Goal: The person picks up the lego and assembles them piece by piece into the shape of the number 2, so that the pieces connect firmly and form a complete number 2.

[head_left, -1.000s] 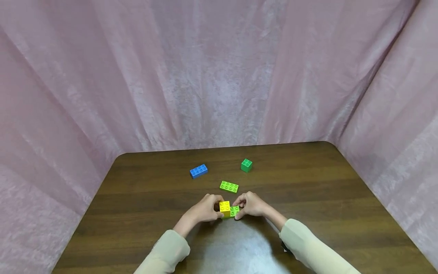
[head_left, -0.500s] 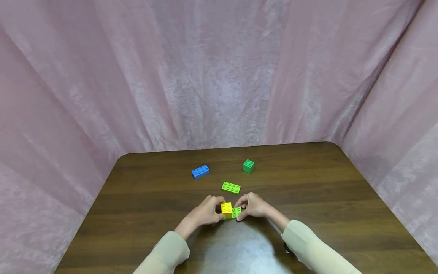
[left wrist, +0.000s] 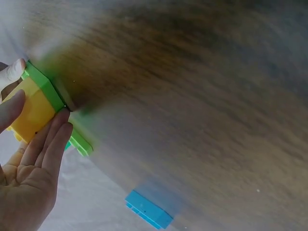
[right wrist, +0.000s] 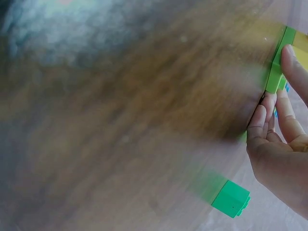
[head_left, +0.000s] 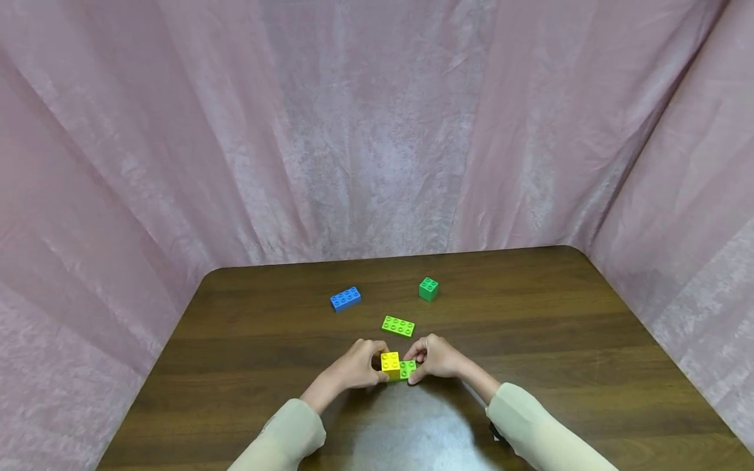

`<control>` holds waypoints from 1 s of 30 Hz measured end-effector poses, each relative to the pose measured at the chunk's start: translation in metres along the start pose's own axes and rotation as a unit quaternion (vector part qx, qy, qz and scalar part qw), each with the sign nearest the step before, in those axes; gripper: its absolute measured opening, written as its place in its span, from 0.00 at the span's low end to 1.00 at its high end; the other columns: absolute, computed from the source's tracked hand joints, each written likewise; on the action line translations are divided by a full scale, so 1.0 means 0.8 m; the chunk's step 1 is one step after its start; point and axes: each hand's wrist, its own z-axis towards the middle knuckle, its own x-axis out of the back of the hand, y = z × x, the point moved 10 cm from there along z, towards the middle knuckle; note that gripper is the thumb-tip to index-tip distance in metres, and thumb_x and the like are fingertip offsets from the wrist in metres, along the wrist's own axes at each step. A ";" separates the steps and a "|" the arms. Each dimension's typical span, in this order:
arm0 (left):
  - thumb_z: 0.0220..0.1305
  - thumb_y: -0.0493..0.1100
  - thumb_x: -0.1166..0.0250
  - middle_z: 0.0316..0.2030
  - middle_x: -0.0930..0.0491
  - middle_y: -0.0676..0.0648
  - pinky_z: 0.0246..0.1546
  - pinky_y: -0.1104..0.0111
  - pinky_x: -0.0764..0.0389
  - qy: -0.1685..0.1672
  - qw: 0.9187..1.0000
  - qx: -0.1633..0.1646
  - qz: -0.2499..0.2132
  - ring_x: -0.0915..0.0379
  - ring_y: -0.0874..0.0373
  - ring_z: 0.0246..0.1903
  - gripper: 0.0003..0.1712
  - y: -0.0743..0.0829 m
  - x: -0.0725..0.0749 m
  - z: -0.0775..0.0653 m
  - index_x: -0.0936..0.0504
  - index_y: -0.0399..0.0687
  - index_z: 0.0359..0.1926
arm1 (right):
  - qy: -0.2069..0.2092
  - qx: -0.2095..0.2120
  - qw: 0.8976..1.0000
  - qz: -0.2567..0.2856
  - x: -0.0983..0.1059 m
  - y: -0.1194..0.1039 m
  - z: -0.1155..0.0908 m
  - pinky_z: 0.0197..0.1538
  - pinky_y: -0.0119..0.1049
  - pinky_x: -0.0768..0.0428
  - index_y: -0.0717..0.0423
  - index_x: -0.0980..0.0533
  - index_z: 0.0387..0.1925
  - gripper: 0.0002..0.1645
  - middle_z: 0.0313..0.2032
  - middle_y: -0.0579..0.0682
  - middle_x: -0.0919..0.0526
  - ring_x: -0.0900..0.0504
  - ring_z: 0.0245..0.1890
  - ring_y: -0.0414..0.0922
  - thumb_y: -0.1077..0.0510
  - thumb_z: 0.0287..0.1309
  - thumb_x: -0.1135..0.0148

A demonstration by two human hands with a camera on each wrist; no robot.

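A square yellow toy brick (head_left: 390,364) sits on the left half of a lime-green brick (head_left: 408,370), whose right-hand studs are bare. My left hand (head_left: 356,366) pinches the yellow brick between thumb and fingers. In the left wrist view, its thumb and fingers lie on opposite sides of the yellow brick (left wrist: 34,113), with the lime brick (left wrist: 45,89) against it. My right hand (head_left: 438,358) pinches the bare right end of the lime brick. The right wrist view has the right thumb on that lime brick (right wrist: 276,70), with the other fingers near its far side.
Just beyond the hands lies a second lime-green brick (head_left: 398,326), long and flat. Farther back are a long blue brick (head_left: 345,299) to the left and a square dark-green brick (head_left: 428,289) to the right. A pink curtain (head_left: 377,131) hangs behind the wooden table (head_left: 565,327).
The whole head view has shifted slightly, tabletop and hands together. Both hands keep their hold, and the joined yellow and lime bricks look the same.
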 end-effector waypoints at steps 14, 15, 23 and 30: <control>0.53 0.34 0.29 0.31 0.18 0.46 0.31 0.76 0.25 0.003 1.000 0.012 0.027 0.29 0.63 0.28 0.13 -0.008 0.005 -0.007 0.21 0.37 0.40 | -0.007 -0.013 1.000 -0.011 -0.005 -0.004 0.007 0.33 0.23 0.30 0.62 0.16 0.34 0.17 0.28 0.47 0.18 0.30 0.31 0.38 0.65 0.36 0.21; 0.53 0.35 0.29 0.32 0.17 0.46 0.31 0.76 0.24 0.000 1.000 0.013 0.027 0.28 0.63 0.29 0.14 -0.008 0.006 -0.006 0.20 0.37 0.41 | -0.006 -0.013 1.000 -0.010 -0.004 -0.005 0.007 0.33 0.23 0.31 0.62 0.16 0.34 0.17 0.28 0.47 0.18 0.30 0.31 0.38 0.65 0.37 0.21; 0.53 0.37 0.27 0.37 0.15 0.45 0.36 0.75 0.22 -0.034 0.999 0.010 0.021 0.23 0.62 0.34 0.17 -0.010 0.003 0.005 0.18 0.37 0.44 | -0.001 -0.011 1.000 -0.002 0.001 -0.004 0.000 0.34 0.24 0.30 0.64 0.16 0.36 0.18 0.29 0.51 0.18 0.29 0.32 0.39 0.65 0.38 0.22; 0.49 0.41 0.23 0.41 0.14 0.45 0.41 0.73 0.20 -0.056 0.998 0.005 0.013 0.21 0.61 0.38 0.25 -0.011 0.003 0.000 0.19 0.37 0.48 | -0.013 0.015 1.000 0.008 0.000 -0.011 -0.005 0.32 0.26 0.29 0.62 0.16 0.34 0.18 0.26 0.43 0.21 0.30 0.30 0.36 0.61 0.38 0.20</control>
